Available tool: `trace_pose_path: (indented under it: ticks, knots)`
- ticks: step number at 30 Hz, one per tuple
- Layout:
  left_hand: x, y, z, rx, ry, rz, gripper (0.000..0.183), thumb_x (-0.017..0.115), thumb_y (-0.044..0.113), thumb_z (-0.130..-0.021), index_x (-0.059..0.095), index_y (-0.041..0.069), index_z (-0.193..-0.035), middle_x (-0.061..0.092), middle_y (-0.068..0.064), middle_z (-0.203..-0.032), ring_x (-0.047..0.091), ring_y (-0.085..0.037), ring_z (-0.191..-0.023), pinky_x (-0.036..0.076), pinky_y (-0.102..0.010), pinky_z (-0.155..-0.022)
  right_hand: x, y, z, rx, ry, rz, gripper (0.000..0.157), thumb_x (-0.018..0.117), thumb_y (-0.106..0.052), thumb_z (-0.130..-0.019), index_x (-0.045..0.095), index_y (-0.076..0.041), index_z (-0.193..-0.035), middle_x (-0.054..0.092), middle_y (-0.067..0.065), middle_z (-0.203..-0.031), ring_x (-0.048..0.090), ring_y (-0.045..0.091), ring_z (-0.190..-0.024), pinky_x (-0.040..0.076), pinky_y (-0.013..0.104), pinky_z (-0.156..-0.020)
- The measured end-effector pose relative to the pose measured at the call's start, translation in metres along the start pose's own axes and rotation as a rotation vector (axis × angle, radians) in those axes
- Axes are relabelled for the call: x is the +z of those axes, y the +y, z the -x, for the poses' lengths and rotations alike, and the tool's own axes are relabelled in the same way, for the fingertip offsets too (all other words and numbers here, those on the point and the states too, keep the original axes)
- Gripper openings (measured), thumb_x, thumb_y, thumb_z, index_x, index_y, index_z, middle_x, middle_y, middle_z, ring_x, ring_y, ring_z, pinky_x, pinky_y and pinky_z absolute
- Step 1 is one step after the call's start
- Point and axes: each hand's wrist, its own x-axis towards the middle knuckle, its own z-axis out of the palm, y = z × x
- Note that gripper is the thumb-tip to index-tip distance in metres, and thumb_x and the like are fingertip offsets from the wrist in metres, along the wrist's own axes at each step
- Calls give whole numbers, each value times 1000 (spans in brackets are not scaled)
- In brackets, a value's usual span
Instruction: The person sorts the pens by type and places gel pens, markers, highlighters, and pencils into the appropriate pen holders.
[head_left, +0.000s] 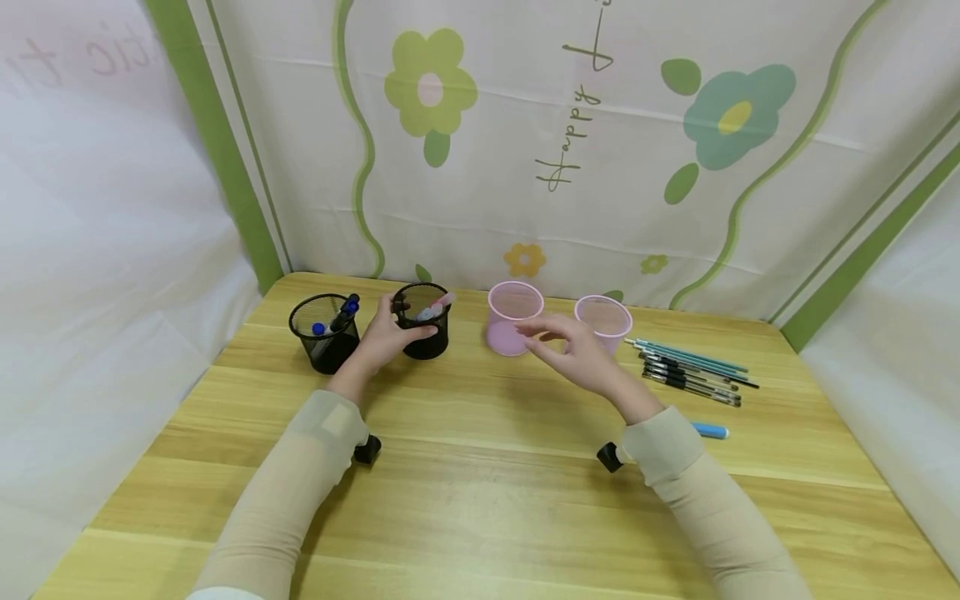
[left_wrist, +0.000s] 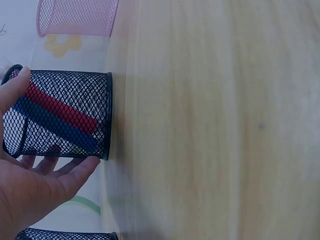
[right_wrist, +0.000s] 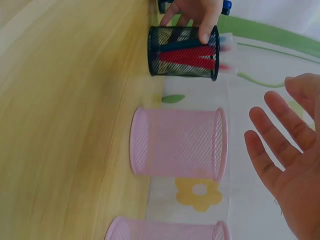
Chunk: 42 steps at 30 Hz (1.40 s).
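My left hand grips a black mesh pen cup, thumb on the near side near the rim and fingers round its left side. Red and blue markers show through its mesh. To its left stands another black mesh pen cup with blue-capped pens in it. My right hand, fingers spread and holding nothing, hovers near two pink mesh pen cups. The left pink cup shows nothing inside through its mesh. My hand partly hides the right pink cup in the head view.
At the right of the wooden table lie several black pens and turquoise pencil-like sticks. A light blue marker is partly hidden by the right sleeve. A flowered curtain hangs behind the table.
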Motion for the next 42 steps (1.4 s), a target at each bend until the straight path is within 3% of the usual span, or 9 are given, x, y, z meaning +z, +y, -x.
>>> trace_pose_path:
  ticks: [7, 13, 21, 28, 37, 42]
  knots:
    - [0, 0, 0, 2, -4, 6, 103, 82, 34, -90, 11, 11, -161, 29, -17, -162, 27, -38, -148, 27, -54, -120, -21, 8, 26, 49, -65, 67, 26, 68, -3, -98, 72, -6, -123, 72, 8, -120, 66, 25, -113, 53, 49, -96]
    - [-1, 1, 0, -16, -8, 6, 106, 81, 35, -90, 8, 13, -163, 25, -18, -164, 24, -39, -149, 26, -55, -120, -41, 15, 47, 96, -119, 138, 23, 69, -6, -98, 74, -10, -120, 74, 2, -116, 68, 23, -106, 54, 56, -90]
    - [-1, 1, 1, -24, -11, 0, 107, 81, 36, -90, 6, 14, -163, 24, -17, -164, 23, -40, -150, 27, -56, -119, -63, 27, 74, 102, -142, 245, 21, 74, -5, -94, 77, -15, -113, 75, -5, -106, 66, 14, -97, 56, 52, -82]
    - [0, 2, 0, -23, -12, 1, 108, 81, 36, -90, 6, 15, -164, 25, -16, -164, 23, -41, -150, 27, -57, -119, -76, 40, 97, 180, -155, 264, 19, 71, -5, -96, 76, -7, -114, 75, -3, -106, 66, 14, -96, 57, 52, -85]
    - [0, 3, 2, -24, -21, 7, 110, 81, 38, -90, 3, 15, -164, 25, -14, -165, 21, -39, -151, 26, -56, -120, -100, 48, 117, 299, -232, 287, 25, 71, -12, -98, 74, -9, -123, 72, -1, -119, 64, 21, -106, 54, 52, -91]
    - [-1, 4, 2, -20, -17, 13, 109, 81, 37, -90, 4, 14, -164, 25, -14, -164, 22, -38, -151, 26, -56, -120, -111, 51, 129, 355, -269, 291, 28, 72, -15, -98, 72, -8, -125, 71, 1, -119, 65, 21, -106, 54, 50, -91]
